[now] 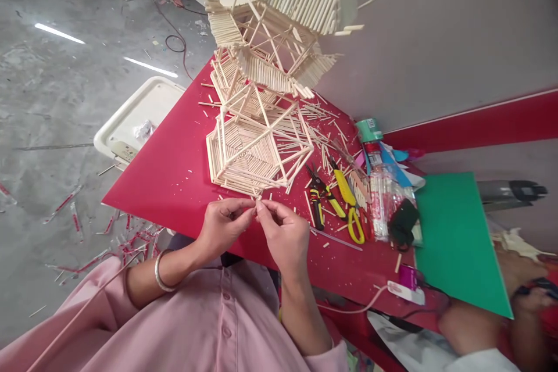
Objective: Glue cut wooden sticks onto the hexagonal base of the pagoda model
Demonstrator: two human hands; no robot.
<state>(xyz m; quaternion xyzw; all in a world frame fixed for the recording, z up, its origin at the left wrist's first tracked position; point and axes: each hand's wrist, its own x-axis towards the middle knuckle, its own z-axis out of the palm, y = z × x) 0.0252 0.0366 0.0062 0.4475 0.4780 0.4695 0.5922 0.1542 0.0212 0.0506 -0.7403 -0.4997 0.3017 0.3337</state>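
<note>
My left hand point(222, 225) and my right hand point(282, 232) meet at their fingertips just in front of a hexagonal stick frame point(257, 148) on the red table point(174, 168). Both hands pinch a short thin wooden stick point(257, 204) between thumb and fingers. A silver bangle point(159, 270) sits on my left wrist. Behind the hexagon rises a tall tiered model made of sticks point(270, 29). Loose stick pieces are scattered around the frame.
Yellow-handled pliers point(325, 197) and yellow scissors point(351, 209) lie right of my hands, next to a packet of sticks point(383, 197), a glue bottle point(370, 133) and a green sheet point(457, 238). Another person's arm point(492, 314) rests at lower right. A white tray point(135, 122) stands left.
</note>
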